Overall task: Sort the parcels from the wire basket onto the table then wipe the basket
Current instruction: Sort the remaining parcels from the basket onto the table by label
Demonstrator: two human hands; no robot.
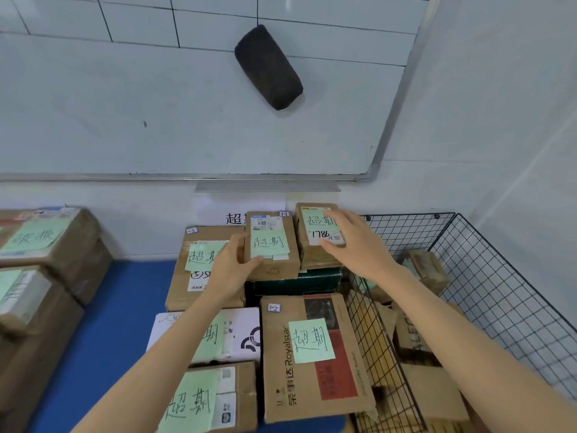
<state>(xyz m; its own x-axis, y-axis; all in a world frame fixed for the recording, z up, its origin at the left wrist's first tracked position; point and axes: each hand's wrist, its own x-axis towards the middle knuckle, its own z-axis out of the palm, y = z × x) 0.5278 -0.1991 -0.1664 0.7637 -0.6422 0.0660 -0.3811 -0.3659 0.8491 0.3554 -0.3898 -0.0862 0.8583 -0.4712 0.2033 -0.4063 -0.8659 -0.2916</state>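
Two small brown parcels with green notes stand side by side on a dark green box (293,284) at the back of the blue table (103,323). My left hand (232,265) grips the left one (271,245) at its lower left corner. Fingers spread, my right hand (352,242) lies flat on the right one (315,235). The black wire basket (499,292) stands at the right and holds several brown parcels (427,270). In front lie more sorted parcels, among them a Royalstar box (312,354).
Brown boxes with green notes are stacked at the left edge (40,251). A whiteboard (156,104) hangs on the wall behind with a dark eraser (268,67) stuck to it. A strip of blue table shows between the two parcel groups.
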